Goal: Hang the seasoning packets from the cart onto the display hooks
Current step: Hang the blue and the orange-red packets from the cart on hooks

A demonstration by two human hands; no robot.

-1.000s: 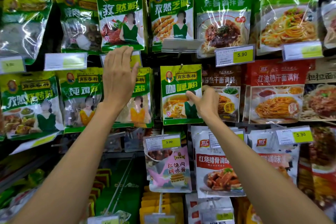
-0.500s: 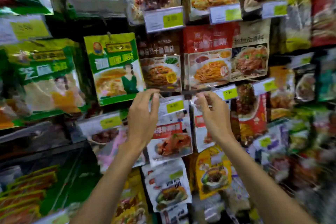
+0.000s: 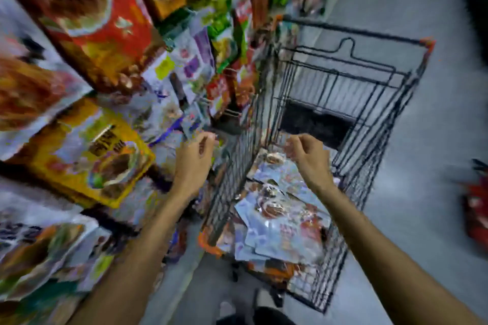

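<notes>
A: 2 hands are up in front: how do they stand?

B: The left hand (image 3: 194,163) has its fingers loosely curled, thumb close to the fingertips, and I see nothing between them. It hangs just outside the left wall of the black wire shopping cart (image 3: 239,166). The right hand (image 3: 307,159) is curled in the same loose way above the inside of the cart, touching nothing I can make out. Blur hides the fingertips.

A: And the task's goods?

B: A loose pile of pale, glossy seasoning packets (image 3: 280,221) lies flat in the near half of the cart, overlapping one another, below the right hand. An orange corner bumper (image 3: 208,243) sits at the cart's near left corner.

A: Farther in?

B: The far half shows bare wire, with a dark panel (image 3: 314,124) low at the far end.

A: Beside the cart?

B: On the left, goods hang in rows: a big yellow packet (image 3: 87,150) nearest, a red packet (image 3: 105,16) higher up, and green packets (image 3: 219,25) beyond, all heavily blurred. Grey floor (image 3: 422,140) runs along the right.
</notes>
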